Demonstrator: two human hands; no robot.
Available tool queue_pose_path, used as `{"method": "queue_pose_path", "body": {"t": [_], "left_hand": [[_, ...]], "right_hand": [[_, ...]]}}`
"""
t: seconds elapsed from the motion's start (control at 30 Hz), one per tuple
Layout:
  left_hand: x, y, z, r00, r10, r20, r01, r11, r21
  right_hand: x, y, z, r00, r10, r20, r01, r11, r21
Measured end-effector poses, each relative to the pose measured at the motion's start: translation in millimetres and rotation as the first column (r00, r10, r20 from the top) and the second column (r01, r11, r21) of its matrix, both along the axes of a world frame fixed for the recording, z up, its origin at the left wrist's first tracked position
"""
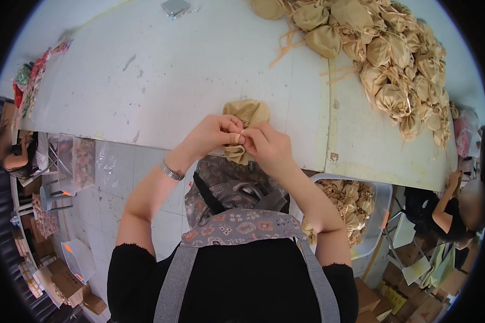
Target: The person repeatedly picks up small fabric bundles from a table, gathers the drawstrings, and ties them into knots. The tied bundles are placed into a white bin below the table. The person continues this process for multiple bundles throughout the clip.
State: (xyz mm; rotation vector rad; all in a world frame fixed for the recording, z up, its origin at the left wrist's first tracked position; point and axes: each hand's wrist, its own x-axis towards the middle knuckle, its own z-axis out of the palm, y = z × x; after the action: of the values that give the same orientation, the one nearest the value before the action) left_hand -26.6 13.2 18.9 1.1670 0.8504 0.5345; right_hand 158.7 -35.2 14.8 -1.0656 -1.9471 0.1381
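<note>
A tan fabric drawstring pouch [247, 111] lies at the front edge of the white table [178, 93], its gathered mouth turned toward me. My left hand [222, 131] pinches a thin, light ribbon at the pouch's neck between thumb and fingers. Close against it, my right hand [266, 141] also grips the ribbon at the neck, the fingertips of both hands nearly touching. The ruffled opening [236, 154] shows below my fingers. The knot or loop itself is mostly hidden by my fingertips.
A large heap of similar pouches [388, 52] covers the table's far right. More pouches fill a clear plastic bin [382, 202] below the right edge. A small silvery object [175, 7] lies at the back. Other people sit at far left [16, 157] and right [448, 214].
</note>
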Motion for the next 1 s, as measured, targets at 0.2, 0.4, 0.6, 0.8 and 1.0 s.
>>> {"method": "queue_pose_path", "body": {"t": [0.2,0.4,0.6,0.8,1.0], "left_hand": [[-2.0,-8.4,10.0,0.911,0.286,-0.297,0.063,0.615,0.786],[35.7,-41.1,49.7,0.981,0.118,-0.153,0.087,0.44,0.894],[50.6,-36.9,20.1,0.967,0.234,-0.103,-0.077,0.65,0.756],[53.1,-19.4,21.5,0.948,0.302,-0.099,-0.111,0.606,0.787],[26.0,29.9,-15.4,0.954,0.299,0.031,-0.299,0.933,0.2]], "right_hand": [[36.3,-12.7,-4.2,0.981,-0.061,-0.184,-0.008,0.936,-0.353],[164.3,-75.3,88.7,0.974,-0.227,-0.025,0.189,0.861,-0.473],[205.4,37.4,88.2,0.911,-0.358,0.206,0.409,0.71,-0.574],[164.6,215.5,20.8,0.755,-0.611,-0.238,0.207,0.566,-0.798],[65.0,71.2,-5.8,0.735,-0.325,-0.595,-0.326,0.6,-0.731]]}}
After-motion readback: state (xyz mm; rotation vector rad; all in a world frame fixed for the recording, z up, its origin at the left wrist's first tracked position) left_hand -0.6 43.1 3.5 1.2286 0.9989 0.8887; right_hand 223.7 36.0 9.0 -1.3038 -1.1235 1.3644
